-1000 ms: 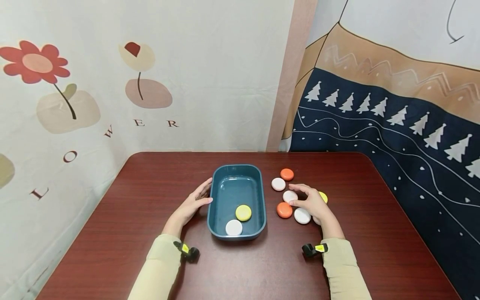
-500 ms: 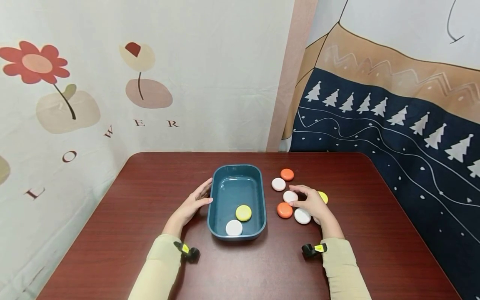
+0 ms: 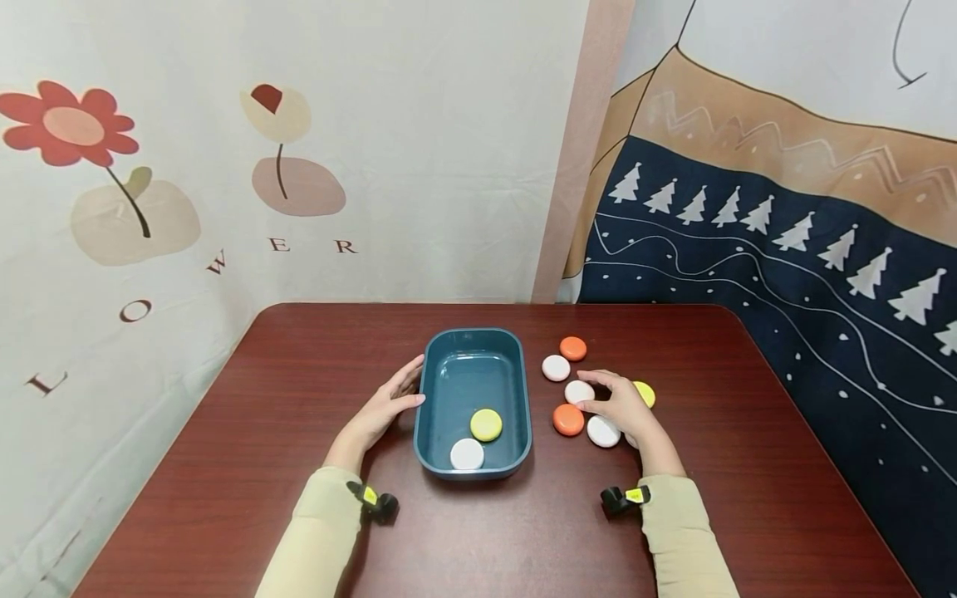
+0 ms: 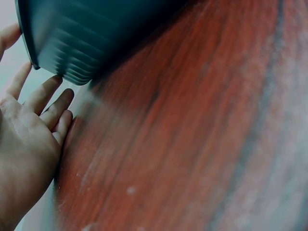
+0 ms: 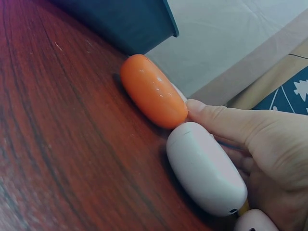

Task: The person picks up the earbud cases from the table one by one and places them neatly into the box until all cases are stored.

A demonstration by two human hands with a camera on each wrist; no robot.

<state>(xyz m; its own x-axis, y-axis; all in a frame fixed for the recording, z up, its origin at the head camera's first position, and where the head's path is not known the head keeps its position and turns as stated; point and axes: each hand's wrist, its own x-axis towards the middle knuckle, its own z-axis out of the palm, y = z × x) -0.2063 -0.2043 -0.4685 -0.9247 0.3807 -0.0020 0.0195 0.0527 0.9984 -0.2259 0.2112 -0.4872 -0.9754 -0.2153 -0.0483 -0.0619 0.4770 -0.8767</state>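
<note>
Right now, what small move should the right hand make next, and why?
Probably lift the white disc toward the blue tray: the right hand has thumb and fingers around that disc, the left hand touches the tray, and a yellow disc and another white disc lie inside.

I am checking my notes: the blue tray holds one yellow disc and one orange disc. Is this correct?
Not quite: the head view shows one yellow disc and one white disc, not an orange one, in the blue tray.

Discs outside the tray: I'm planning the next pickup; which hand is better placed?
Probably the right hand: its fingers straddle one white disc, while the left hand touches the teal tray.
</note>
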